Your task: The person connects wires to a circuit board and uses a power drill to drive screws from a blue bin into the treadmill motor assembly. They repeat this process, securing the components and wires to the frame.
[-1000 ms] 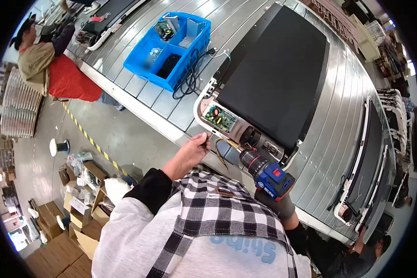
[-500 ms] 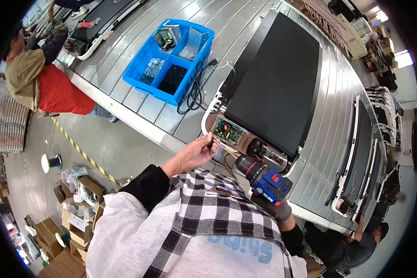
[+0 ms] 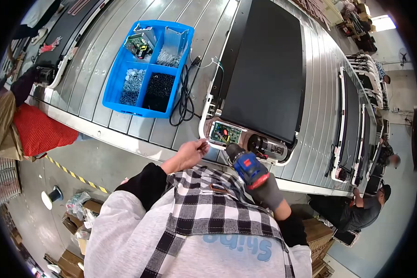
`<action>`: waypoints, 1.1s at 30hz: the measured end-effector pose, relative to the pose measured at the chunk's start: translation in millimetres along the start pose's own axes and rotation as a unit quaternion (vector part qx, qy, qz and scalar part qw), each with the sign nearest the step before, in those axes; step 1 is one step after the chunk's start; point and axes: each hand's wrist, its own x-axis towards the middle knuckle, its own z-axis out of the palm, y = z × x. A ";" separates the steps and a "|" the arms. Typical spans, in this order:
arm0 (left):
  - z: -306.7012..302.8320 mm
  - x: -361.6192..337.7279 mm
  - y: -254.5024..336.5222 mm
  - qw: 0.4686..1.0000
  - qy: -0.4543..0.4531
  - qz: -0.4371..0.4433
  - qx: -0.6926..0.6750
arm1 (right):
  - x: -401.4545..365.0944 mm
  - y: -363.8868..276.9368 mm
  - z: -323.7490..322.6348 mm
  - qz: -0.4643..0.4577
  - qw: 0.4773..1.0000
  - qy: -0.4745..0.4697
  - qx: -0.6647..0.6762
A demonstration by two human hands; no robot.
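Observation:
My right hand [image 3: 267, 191], in a dark glove, is wrapped round the grip of a blue and black cordless drill [image 3: 250, 169]. The drill's chuck points at the near edge of a green circuit board [image 3: 223, 133], which sits in the end of a white-framed machine with a wide black belt [image 3: 268, 69]. Beside the board lies a black cylindrical motor [image 3: 258, 144]. Bare and pinched together, the fingers of my left hand [image 3: 191, 154] are near the frame's rounded corner; whatever they hold is too small to make out.
On the slatted metal table [image 3: 95, 99] stands a blue divided bin [image 3: 107, 98] with screws and a boxed circuit board. A coiled black cable [image 3: 184, 99] lies beside it. Similar machines [image 3: 350, 125] stand at right. Co-workers are at far left and right; cartons [image 3: 74, 222] are on the floor.
The drill has swung up and left, and its chuck is now at the circuit board. My left hand has drawn slightly left, away from the board. The whole view has shifted.

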 end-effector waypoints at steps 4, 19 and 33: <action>-1.4 -9.1 14.4 0.994 0.005 0.048 0.096 | 44.0 -7.1 -12.8 0.139 0.989 -0.047 0.035; 0.8 -6.1 31.3 0.992 0.010 0.051 0.115 | 119.0 -30.4 -30.8 0.182 0.938 -0.238 -0.173; 8.3 -13.2 24.8 0.997 -0.037 0.041 -0.054 | 64.1 6.1 -33.0 0.110 0.986 -0.064 0.103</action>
